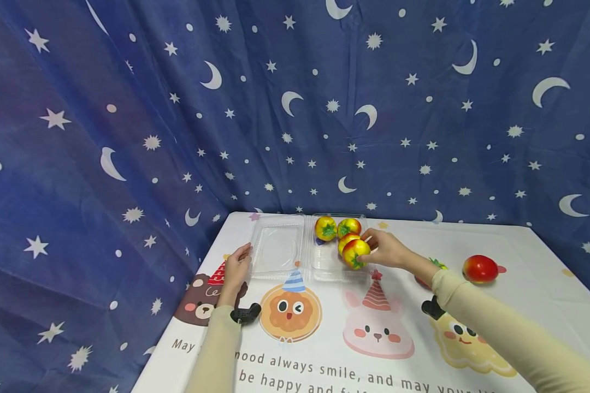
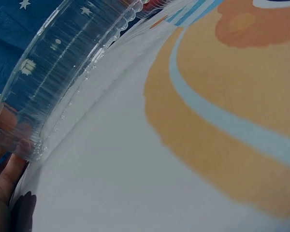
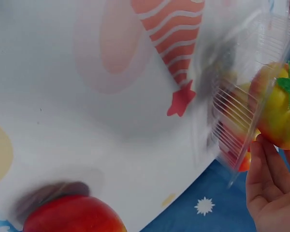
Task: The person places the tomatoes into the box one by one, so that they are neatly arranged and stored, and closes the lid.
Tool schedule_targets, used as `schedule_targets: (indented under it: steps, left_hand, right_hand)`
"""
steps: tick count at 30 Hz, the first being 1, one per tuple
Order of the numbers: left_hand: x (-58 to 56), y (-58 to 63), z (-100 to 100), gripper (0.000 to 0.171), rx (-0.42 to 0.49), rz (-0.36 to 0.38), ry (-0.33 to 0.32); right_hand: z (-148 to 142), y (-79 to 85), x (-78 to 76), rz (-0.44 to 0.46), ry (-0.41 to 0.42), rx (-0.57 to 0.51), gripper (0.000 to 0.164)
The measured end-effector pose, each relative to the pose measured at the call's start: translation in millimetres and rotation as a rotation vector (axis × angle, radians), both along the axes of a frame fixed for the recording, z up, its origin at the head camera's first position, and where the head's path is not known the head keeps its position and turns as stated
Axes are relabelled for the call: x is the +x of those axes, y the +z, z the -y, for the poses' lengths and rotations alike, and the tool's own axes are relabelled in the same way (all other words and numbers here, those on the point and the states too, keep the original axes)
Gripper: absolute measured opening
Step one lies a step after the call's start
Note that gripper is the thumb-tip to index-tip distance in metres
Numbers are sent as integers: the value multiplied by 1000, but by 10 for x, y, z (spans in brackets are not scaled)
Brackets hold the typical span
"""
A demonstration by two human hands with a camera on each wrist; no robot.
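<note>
My right hand point(image 1: 385, 249) holds a yellow-red toy persimmon point(image 1: 356, 254) with green leaves over the front right of a clear plastic clamshell box point(image 1: 326, 266). In the right wrist view its fingertips are against the underside of the persimmon point(image 3: 280, 113), next to the box wall point(image 3: 258, 92). Several more persimmons sit in this half: one at back left point(image 1: 326, 228), one at back right point(image 1: 349, 227), one partly hidden behind the held fruit. Beside the outer edge of the open lid point(image 1: 277, 248), my left hand point(image 1: 238, 267) has relaxed fingers, partly seen through the clear wall point(image 2: 48, 72).
To the right lies a red toy fruit point(image 1: 481, 269), with another green-leaved fruit point(image 1: 437, 263) mostly hidden by my right forearm. A white cartoon-printed cloth covers the table point(image 1: 324, 305). A blue star-and-moon curtain point(image 1: 295, 153) hangs directly behind the table's far edge.
</note>
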State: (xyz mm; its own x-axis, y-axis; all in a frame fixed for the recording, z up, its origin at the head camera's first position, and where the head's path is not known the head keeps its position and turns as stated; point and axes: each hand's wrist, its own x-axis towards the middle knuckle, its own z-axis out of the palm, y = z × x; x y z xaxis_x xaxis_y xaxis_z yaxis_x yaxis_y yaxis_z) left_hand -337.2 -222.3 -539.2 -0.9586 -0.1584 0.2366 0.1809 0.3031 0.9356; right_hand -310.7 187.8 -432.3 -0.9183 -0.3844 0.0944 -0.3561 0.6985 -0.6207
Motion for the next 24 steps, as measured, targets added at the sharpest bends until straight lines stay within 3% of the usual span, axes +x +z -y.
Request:
schedule_targets:
  steps: [13, 24]
  left_hand:
    - [14, 17, -2, 41, 6, 9, -2]
    - [0, 15, 0, 41, 0, 16, 0]
  right_hand:
    - [98, -75, 10, -35, -39, 172, 52]
    - [90, -50, 37, -61, 0, 210, 50]
